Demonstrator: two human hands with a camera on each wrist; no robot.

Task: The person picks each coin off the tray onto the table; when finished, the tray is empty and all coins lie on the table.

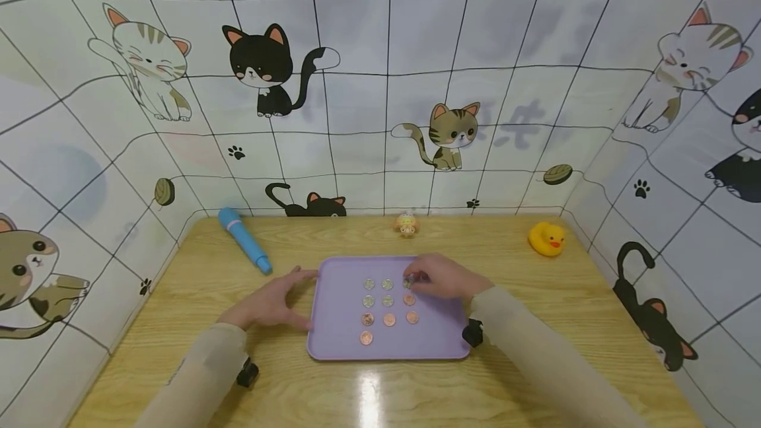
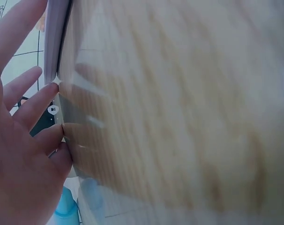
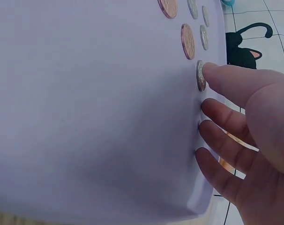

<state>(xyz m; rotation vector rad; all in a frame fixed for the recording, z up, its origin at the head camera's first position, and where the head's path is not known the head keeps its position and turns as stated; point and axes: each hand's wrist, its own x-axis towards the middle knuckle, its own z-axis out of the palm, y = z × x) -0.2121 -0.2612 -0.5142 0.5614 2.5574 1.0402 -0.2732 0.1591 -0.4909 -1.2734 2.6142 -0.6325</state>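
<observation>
A blue marker [image 1: 244, 240] is lying at the back left of the wooden surface [image 1: 178, 322]. Just in front of it, the left hand [image 1: 270, 302] is resting flat, its fingers straight and its grip wide open on nothing, the fingertips [image 2: 52, 89] touching the left edge of the purple tray [image 1: 341, 349]. Coins [image 1: 388, 309] are sitting in rows on the tray, silver ones at the back and copper ones nearer the person. The right hand [image 1: 442, 277] is lying over the tray's back right part, its fingers loosely extended, one fingertip [image 3: 212, 72] pressing on a silver coin [image 3: 200, 75] at the end of the back row. A yellow duck [image 1: 546, 238] is standing at the back right.
</observation>
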